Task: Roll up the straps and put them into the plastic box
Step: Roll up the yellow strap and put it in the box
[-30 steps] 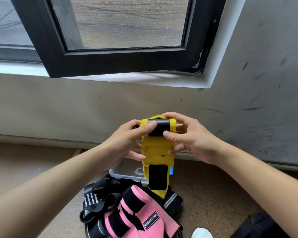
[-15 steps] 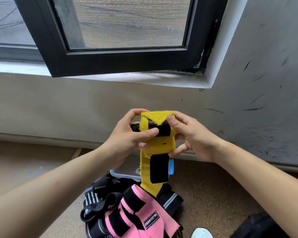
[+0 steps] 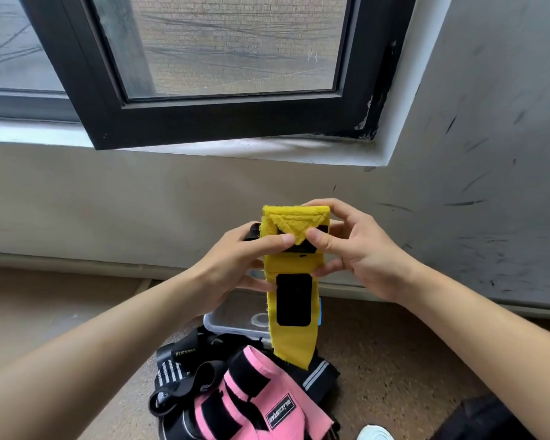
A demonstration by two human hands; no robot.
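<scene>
I hold a yellow strap [image 3: 291, 338] with black velcro patches in front of me, its top end folded over into a short roll. My left hand [image 3: 235, 265] grips the roll from the left, thumb on its front. My right hand [image 3: 353, 249] pinches it from the right, thumb on the triangular tip. The strap's tail hangs down over a clear plastic box [image 3: 232, 315] on the floor. In front of the box lie a pink strap [image 3: 261, 404] and black straps [image 3: 178, 373] in a heap.
A grey scuffed wall and an open black-framed window [image 3: 223, 122] rise straight ahead. The floor is brown and speckled. A white shoe tip [image 3: 373, 433] and a dark bag [image 3: 489, 420] sit at the bottom right.
The top of the yellow strap has been rolled further over, so its triangular tip now faces me. The hanging tail has grown shorter and both hands sit slightly higher.
</scene>
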